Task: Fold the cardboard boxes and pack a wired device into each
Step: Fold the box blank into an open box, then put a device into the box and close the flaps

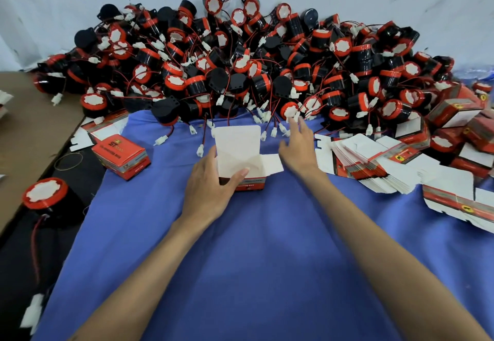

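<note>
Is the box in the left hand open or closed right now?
Open. The box in the left hand has its lid flap standing up and a side flap spread out, showing the white inside.

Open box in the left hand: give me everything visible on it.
The open box is a small cardboard carton, white inside, with red and grey print and lettering on its near outer face. It stands upright on the blue cloth with its top open. The rounded lid flap stands up at the back, and a side flap spreads to the right. The left hand grips its near-left side, thumb over the front rim. No device shows inside. The right hand reaches past it.
</note>
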Demonstrator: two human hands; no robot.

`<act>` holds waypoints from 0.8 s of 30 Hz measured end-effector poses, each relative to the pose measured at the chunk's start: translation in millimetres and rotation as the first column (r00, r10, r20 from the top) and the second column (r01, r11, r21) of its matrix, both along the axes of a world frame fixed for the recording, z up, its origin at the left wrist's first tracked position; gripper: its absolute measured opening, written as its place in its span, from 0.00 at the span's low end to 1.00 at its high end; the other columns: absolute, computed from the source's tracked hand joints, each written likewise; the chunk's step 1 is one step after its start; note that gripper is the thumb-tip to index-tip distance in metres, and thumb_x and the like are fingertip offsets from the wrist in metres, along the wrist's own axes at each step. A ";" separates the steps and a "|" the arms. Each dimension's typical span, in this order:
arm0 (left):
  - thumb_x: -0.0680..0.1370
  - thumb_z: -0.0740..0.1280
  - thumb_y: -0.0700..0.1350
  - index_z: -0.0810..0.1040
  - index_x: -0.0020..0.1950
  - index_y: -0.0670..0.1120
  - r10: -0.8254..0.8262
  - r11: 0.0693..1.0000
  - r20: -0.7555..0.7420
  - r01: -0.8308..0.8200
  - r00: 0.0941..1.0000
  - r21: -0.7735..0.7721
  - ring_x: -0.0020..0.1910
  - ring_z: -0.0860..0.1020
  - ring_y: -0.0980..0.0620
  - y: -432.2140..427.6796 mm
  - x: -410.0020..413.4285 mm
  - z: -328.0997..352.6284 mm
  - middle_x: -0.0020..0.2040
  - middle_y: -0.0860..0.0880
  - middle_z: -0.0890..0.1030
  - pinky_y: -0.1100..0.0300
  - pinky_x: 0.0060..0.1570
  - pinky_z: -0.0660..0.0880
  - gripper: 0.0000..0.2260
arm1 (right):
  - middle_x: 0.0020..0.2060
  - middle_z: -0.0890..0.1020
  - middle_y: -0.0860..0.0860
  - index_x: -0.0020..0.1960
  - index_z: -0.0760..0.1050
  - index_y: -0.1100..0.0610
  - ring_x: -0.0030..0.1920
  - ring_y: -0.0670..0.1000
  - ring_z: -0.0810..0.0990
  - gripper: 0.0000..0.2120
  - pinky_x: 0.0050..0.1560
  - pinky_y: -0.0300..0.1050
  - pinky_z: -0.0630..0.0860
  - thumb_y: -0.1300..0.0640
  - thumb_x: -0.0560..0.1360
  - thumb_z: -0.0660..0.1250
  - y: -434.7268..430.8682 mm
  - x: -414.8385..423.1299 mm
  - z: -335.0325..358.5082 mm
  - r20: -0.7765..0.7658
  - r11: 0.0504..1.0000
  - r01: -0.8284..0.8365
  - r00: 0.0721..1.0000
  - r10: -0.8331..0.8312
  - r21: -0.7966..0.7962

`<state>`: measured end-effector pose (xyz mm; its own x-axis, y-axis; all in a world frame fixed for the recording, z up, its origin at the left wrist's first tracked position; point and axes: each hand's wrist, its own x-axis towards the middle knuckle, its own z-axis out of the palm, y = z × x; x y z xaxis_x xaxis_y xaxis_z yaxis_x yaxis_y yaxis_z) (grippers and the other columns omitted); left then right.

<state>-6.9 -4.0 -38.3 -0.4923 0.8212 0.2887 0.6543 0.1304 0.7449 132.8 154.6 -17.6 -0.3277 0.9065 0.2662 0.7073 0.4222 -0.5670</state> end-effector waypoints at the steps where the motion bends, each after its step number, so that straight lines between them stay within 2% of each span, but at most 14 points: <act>1: 0.72 0.67 0.64 0.59 0.76 0.50 0.002 1.000 -0.011 -0.002 1.000 0.011 0.70 0.64 0.51 -0.6 1.4 0.6 0.72 0.52 0.68 0.57 0.62 0.65 0.38 | 0.72 0.62 0.63 0.74 0.58 0.64 0.71 0.62 0.60 0.26 0.67 0.50 0.59 0.63 0.78 0.59 11.9 -0.6 -3.0 0.137 0.999 0.032 0.990 -0.028 -0.023; 2: 0.71 0.69 0.64 0.57 0.77 0.50 0.010 1.000 -0.025 -0.009 1.000 0.023 0.71 0.63 0.51 -2.4 2.5 1.0 0.73 0.52 0.67 0.56 0.65 0.64 0.41 | 0.69 0.67 0.64 0.72 0.60 0.65 0.68 0.63 0.64 0.24 0.64 0.50 0.60 0.62 0.78 0.59 19.0 -1.6 -7.1 0.239 0.998 0.060 0.970 -0.053 -0.019; 3: 0.69 0.71 0.64 0.56 0.78 0.49 0.017 0.999 -0.044 -0.015 0.999 0.038 0.72 0.62 0.51 -4.1 3.4 1.3 0.74 0.52 0.66 0.55 0.66 0.63 0.44 | 0.64 0.72 0.65 0.68 0.65 0.67 0.63 0.64 0.69 0.20 0.60 0.51 0.62 0.62 0.78 0.59 22.9 -2.2 -10.9 0.275 0.997 0.075 0.959 -0.073 0.001; 6: 0.66 0.75 0.62 0.56 0.78 0.46 0.032 0.997 -0.117 -0.023 0.993 0.073 0.73 0.62 0.50 -6.5 5.0 3.1 0.74 0.50 0.65 0.53 0.69 0.63 0.48 | 0.53 0.79 0.66 0.56 0.74 0.69 0.54 0.66 0.74 0.11 0.51 0.54 0.67 0.65 0.76 0.61 24.2 -1.6 -15.3 0.067 0.994 0.104 0.992 -0.105 0.023; 9: 0.67 0.76 0.60 0.59 0.77 0.43 0.099 0.988 -0.203 -0.072 0.974 0.138 0.73 0.62 0.45 -8.6 6.4 6.7 0.74 0.45 0.66 0.47 0.69 0.64 0.46 | 0.45 0.82 0.66 0.49 0.78 0.70 0.48 0.66 0.78 0.08 0.48 0.53 0.69 0.64 0.76 0.65 12.0 1.1 -12.2 -0.167 0.999 -0.006 0.986 0.011 0.033; 11: 0.67 0.75 0.61 0.61 0.76 0.41 0.145 0.977 -0.269 -0.095 0.952 0.190 0.73 0.63 0.42 -10.7 8.5 9.4 0.73 0.42 0.66 0.44 0.68 0.64 0.45 | 0.41 0.82 0.64 0.46 0.79 0.69 0.43 0.61 0.79 0.08 0.45 0.51 0.71 0.63 0.77 0.65 -5.8 -1.1 -2.4 -0.363 0.997 -0.064 0.928 0.079 0.053; 13: 0.68 0.71 0.62 0.63 0.74 0.40 0.191 0.962 -0.338 -0.108 0.921 0.250 0.73 0.62 0.40 -13.1 11.0 10.6 0.73 0.40 0.66 0.42 0.69 0.62 0.43 | 0.38 0.81 0.62 0.44 0.79 0.67 0.37 0.54 0.74 0.09 0.41 0.48 0.70 0.63 0.78 0.63 -21.8 -4.6 18.7 -0.540 0.992 -0.074 0.833 0.119 0.105; 16: 0.69 0.70 0.59 0.67 0.71 0.42 0.235 0.926 -0.414 -0.073 0.879 0.369 0.70 0.63 0.41 -15.6 14.2 8.7 0.70 0.41 0.68 0.43 0.65 0.60 0.36 | 0.40 0.83 0.53 0.48 0.80 0.62 0.40 0.49 0.78 0.10 0.43 0.45 0.73 0.60 0.80 0.61 -42.1 -9.4 63.0 -0.728 0.977 -0.054 0.659 0.189 0.205; 18: 0.71 0.68 0.57 0.68 0.67 0.45 0.224 0.901 -0.436 -0.015 0.872 0.434 0.64 0.66 0.43 -16.0 16.7 7.9 0.64 0.43 0.70 0.46 0.60 0.62 0.29 | 0.39 0.82 0.45 0.48 0.79 0.52 0.41 0.53 0.78 0.09 0.42 0.43 0.72 0.56 0.81 0.60 -58.2 -11.5 88.8 -0.766 0.947 0.007 0.590 0.255 0.320; 20: 0.73 0.67 0.55 0.71 0.63 0.44 0.146 0.896 -0.453 0.077 0.879 0.438 0.57 0.68 0.45 -15.0 19.3 7.3 0.57 0.42 0.74 0.49 0.56 0.63 0.24 | 0.34 0.81 0.43 0.47 0.77 0.45 0.37 0.51 0.74 0.08 0.37 0.39 0.69 0.52 0.80 0.60 -75.3 -13.0 103.9 -0.733 0.907 0.046 0.607 0.307 0.418; 22: 0.74 0.66 0.54 0.72 0.62 0.41 0.003 0.905 -0.402 0.169 0.916 0.392 0.51 0.69 0.49 -14.9 21.2 7.7 0.52 0.48 0.75 0.53 0.53 0.64 0.22 | 0.29 0.79 0.45 0.48 0.78 0.53 0.28 0.41 0.69 0.08 0.31 0.36 0.65 0.55 0.80 0.60 -87.8 -15.0 108.5 -0.712 0.892 -0.022 0.593 0.375 0.451; 24: 0.75 0.64 0.56 0.71 0.65 0.41 -0.110 0.919 -0.326 0.221 0.939 0.326 0.50 0.69 0.53 -17.2 22.5 8.4 0.51 0.53 0.72 0.57 0.53 0.63 0.25 | 0.27 0.78 0.47 0.50 0.75 0.58 0.20 0.42 0.68 0.07 0.25 0.36 0.63 0.57 0.81 0.60 -95.5 -15.4 108.3 -0.697 0.900 -0.100 0.598 0.395 0.424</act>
<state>15.6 -21.2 -29.9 -0.2049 0.6998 0.6844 0.8396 -0.2337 0.4904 117.4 59.1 90.7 -0.0751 0.6375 0.7668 -0.0706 0.7636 -0.6418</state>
